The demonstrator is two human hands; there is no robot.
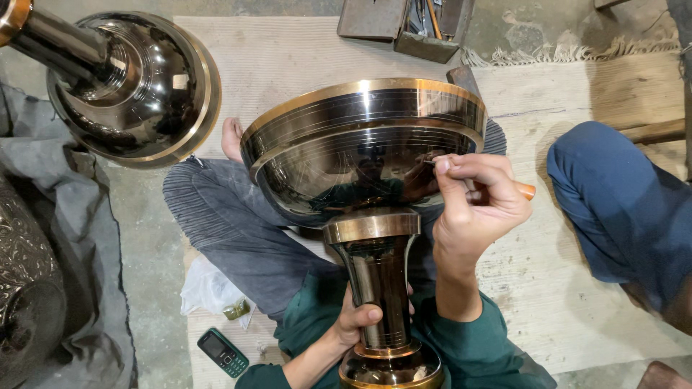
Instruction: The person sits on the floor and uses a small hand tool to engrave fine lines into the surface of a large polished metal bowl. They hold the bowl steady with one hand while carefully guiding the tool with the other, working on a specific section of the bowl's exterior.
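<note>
- The left hand (355, 320) is wrapped around the dark stem of a big metal vase (364, 155), its grip closed on the stem low down, just above a brass ring.
- The vase lies tilted across the person's lap; its wide bowl faces the camera and its base points toward the chest.
- The right hand (476, 205) pinches a thin tool (431, 162), grip closed; the metal tip touches the bowl's dark polished side, just under the banded rim. An orange handle end shows behind the fingers.
- The bowl already has a brass rim band and several fine parallel lines below it. The wide dark area under them is plain and mirror-smooth.
- As a judgement, the work on this surface is at an early stage: I can make out no cut pattern near the tip, and most of the bowl is bare.
- A second vase (133, 83) of the same kind lies to the upper left, also smooth.
- At the left edge, a darker piece (25, 274) shows dense relief pattern, resting on grey cloth.
- A green phone (223, 351) lies on the mat by the knee; a tool tray (404, 25) sits beyond the vase.
- Another person's blue-trousered leg (620, 202) is at the right.
</note>
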